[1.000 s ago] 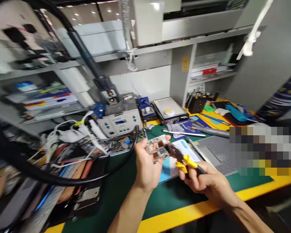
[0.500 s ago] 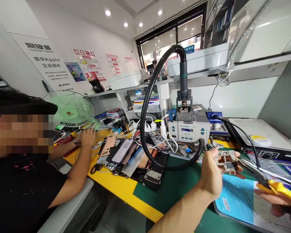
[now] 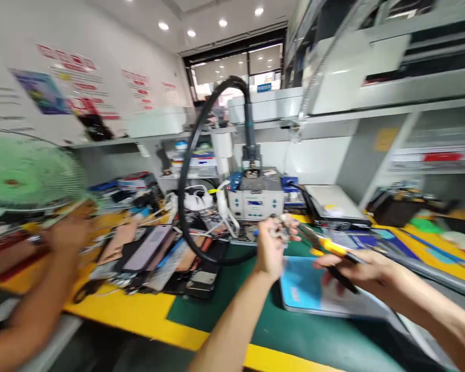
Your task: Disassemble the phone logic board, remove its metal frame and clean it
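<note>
My left hand (image 3: 269, 256) is closed around a small silvery circuit-board piece (image 3: 282, 231), blurred by motion and partly covered by the fingers. Just to its right, my right hand (image 3: 358, 266) grips pliers (image 3: 331, 247) with yellow and black handles. The pliers' jaws point left at the piece; whether they touch it I cannot tell. Under both hands lies a flat blue-and-white pad or packet (image 3: 304, 284) on the green mat (image 3: 236, 315).
A hot air station (image 3: 256, 204) with a looping black hose (image 3: 184, 206) stands behind. Phones and phone parts (image 3: 149, 250) are heaped to the left. A co-worker's arm (image 3: 58, 279) and a green fan (image 3: 27, 173) are at far left. A flat grey device (image 3: 335, 206) sits back right.
The view has swung right, so everything shifts left and blurs. The left hand still holds the piece and the right hand the pliers. More of my right forearm shows.
</note>
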Demonstrator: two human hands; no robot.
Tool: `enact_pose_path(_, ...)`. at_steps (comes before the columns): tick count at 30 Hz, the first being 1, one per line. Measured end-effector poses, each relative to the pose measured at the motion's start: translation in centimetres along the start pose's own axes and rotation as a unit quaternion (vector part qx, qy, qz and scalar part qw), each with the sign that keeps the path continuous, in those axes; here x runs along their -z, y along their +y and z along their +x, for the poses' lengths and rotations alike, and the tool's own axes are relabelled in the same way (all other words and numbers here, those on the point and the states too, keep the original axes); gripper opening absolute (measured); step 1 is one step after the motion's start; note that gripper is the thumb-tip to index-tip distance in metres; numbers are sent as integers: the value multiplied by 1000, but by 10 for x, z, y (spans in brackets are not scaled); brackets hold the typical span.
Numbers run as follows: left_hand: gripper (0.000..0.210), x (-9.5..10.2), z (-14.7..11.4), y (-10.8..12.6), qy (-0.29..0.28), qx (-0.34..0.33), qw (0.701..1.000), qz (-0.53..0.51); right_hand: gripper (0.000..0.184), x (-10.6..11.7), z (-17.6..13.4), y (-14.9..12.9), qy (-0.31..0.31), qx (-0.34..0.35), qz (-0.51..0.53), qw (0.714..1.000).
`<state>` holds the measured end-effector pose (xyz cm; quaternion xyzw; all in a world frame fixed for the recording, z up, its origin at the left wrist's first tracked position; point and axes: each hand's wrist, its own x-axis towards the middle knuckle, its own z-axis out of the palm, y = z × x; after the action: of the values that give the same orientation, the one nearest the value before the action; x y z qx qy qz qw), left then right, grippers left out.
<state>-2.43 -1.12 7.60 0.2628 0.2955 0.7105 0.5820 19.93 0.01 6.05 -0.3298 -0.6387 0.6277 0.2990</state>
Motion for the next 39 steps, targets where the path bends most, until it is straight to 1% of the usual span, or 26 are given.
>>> enact_pose_path(1,37,-5,3,-8,-11,10,1000,-8,39,-2,-1,-13,-16,-35,15,999)
enact_pose_path(2,36,-9,6,-13,-20,15,1000,-14,41,-4,0,-25,-7,-44,16,999)
enact_pose_path(4,39,-12,12,-15,-29,13,999,-23,46,-6,5,-41,1,-28,10,1000)
enact_pose_path(6,46,-11,19,-13,-27,1,999,-22,48,-6,12,-44,12,-11,3,1000)
enact_pose_path(9,45,-9,21,-12,-1,-18,1000,0,53,-3,16,-32,21,-4,-15,1000)
enact_pose_path(13,41,-8,17,-19,37,-46,998,36,50,0,13,-10,32,-14,-41,999)
enact_pose_path(15,39,-9,15,-23,48,-58,996,53,49,-1,10,-5,34,-10,-84,996)
enact_pose_path(17,39,-9,14,-25,51,-60,995,67,47,-2,8,-4,48,1,-147,988)
enact_pose_path(20,40,-8,15,-27,44,-57,994,77,44,-6,5,-6,72,21,-237,969)
enact_pose_path(24,37,-6,15,-29,30,-45,995,89,43,-10,4,-8,73,46,-301,950)
enact_pose_path(27,31,-6,13,-30,34,-35,994,100,42,-10,5,-7,72,49,-325,942)
enact_pose_path(31,22,-8,12,-30,24,-56,994,93,40,-9,6,-4,70,41,-339,937)
enact_pose_path(35,21,-8,11,-32,7,-60,993,105,39,-9,6,-3,78,42,-349,933)
enact_pose_path(39,23,-7,11,-33,-9,-59,991,119,40,-9,6,-2,87,66,-376,920)
